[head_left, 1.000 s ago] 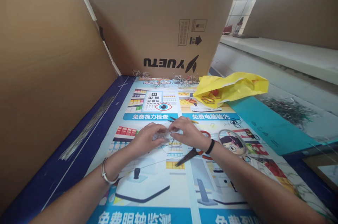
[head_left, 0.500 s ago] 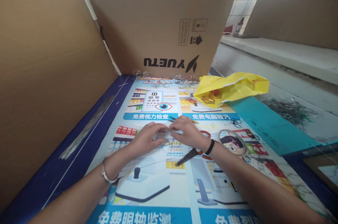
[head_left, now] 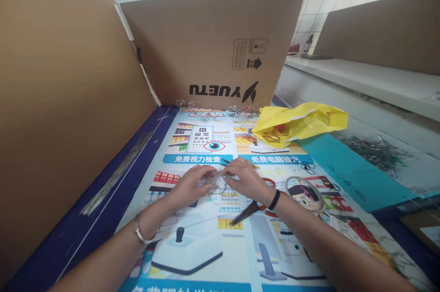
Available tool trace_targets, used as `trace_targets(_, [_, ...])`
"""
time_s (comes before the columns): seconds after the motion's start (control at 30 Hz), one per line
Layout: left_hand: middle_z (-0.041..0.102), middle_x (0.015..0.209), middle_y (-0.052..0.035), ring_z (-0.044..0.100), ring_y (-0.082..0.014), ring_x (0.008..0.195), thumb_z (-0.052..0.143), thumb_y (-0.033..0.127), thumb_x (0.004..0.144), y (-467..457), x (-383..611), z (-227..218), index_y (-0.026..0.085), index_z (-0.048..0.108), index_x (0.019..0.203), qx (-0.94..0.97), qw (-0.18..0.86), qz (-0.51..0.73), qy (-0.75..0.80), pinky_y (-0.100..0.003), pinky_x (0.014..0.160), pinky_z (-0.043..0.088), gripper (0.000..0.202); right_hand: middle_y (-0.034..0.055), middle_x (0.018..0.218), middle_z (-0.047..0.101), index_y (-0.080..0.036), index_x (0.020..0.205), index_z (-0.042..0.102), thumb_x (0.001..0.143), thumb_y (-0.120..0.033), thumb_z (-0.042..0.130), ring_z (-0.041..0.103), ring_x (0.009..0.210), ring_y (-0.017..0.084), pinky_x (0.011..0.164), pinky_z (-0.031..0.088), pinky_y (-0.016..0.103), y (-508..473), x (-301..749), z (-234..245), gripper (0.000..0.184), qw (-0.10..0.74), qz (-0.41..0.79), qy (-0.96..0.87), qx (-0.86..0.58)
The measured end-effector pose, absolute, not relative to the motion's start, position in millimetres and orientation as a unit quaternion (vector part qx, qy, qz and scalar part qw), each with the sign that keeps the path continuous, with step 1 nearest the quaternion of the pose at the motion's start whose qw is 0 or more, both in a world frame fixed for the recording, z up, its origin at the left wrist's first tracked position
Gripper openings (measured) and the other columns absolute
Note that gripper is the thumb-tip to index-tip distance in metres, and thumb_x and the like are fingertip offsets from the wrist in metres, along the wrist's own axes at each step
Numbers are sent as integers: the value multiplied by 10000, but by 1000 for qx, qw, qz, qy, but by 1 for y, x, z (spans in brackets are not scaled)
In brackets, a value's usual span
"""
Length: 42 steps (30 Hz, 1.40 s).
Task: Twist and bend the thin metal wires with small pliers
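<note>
My left hand and my right hand face each other over the printed sheet. A small bundle of thin, silvery wire spans the gap between them, with loose loops hanging below. Fingertips of both hands pinch it from either side; its exact shape is too fine to make out. Scissors with dark blades and orange-red handles lie partly under my right wrist. Just behind the right hand, a slim tool with a dark tip and a yellow handle is mostly covered.
A yellow bag lies open at the back right, near a teal board. Straight wires rest along the left edge. Wire scraps are heaped at right. Cardboard panels stand behind and at left. A round hoop lies right.
The camera has tilted up slightly, so the scene sits lower in view. Both hands stay at the wire, with only small finger shifts.
</note>
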<state>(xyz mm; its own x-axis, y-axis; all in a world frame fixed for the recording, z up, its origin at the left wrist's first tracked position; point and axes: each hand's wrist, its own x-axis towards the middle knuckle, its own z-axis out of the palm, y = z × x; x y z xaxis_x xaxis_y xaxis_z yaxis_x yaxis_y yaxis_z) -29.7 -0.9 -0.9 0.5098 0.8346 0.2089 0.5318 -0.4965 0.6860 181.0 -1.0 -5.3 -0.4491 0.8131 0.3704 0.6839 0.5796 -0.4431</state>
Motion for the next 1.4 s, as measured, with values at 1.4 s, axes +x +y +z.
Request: trace_targets(1.4, [581,1137,-68,568,-183,967,599,201,690,62,-67,-18,196,503,1125,736,229,364,523,-348,833,456,445,22,781,623,-238,904,653,760,-204,540,523,829,190,770,372,349,4,186,-13,186,325,95,-821,-459])
